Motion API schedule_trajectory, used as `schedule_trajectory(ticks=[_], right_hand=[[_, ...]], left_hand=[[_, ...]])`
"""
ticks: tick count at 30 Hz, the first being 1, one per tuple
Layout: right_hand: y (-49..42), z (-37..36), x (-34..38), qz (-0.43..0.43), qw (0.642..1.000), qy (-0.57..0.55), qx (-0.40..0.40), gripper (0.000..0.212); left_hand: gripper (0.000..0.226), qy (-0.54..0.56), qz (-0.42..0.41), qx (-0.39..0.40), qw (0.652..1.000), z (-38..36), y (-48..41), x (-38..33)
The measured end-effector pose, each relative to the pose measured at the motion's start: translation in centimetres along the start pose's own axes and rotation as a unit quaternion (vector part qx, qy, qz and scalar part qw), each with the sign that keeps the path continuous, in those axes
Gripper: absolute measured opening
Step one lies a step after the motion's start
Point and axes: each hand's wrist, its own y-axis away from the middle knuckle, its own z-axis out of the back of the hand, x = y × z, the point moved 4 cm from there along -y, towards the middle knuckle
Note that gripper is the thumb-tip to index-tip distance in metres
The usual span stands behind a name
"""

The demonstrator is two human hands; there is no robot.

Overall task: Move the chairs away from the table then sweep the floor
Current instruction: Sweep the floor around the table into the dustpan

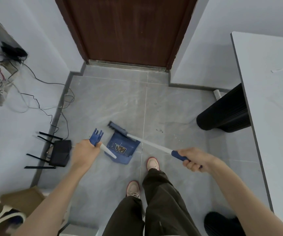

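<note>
A blue dustpan (122, 149) stands on the grey tiled floor in front of my feet. My left hand (84, 152) grips the top of its white upright handle, where a blue toothed comb sticks up. My right hand (192, 160) grips the blue end of a broom handle (151, 144). The white handle slants down to the left, and the dark broom head (116, 127) rests at the far edge of the dustpan. Dark crumbs (159, 130) lie on the floor to the right of the pan. No chair is in view.
A brown door (128, 29) closes the far end. The grey table (270, 99) runs along the right, with its black ribbed pedestal (225, 114) beneath. A black router (59, 153) and loose cables (35, 96) line the left wall. A cardboard box (23, 200) sits bottom left.
</note>
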Motion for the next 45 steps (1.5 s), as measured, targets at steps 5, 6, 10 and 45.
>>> schedule_trajectory(ticks=[5,6,10,45], right_hand=[[1.7,-2.0,-0.4,0.101,0.988,0.095,-0.062,0.034],[1.1,-2.8,0.1,0.13,0.978,0.138,-0.086,0.032],[-2.0,-5.2,2.4,0.197,0.929,0.267,-0.162,0.03],[-2.1,5.2,-15.5,-0.04,0.978,0.036,-0.204,0.028]], left_hand=[[0.035,0.001,0.0,-0.006,1.0,-0.3,0.4,0.6],[0.035,0.005,0.002,-0.01,1.0,-0.4,0.5,0.7],[0.036,0.01,0.028,-0.026,0.999,-0.2,0.2,2.3],[0.045,-0.214,-0.242,0.091,0.942,-11.5,1.5,-9.5]])
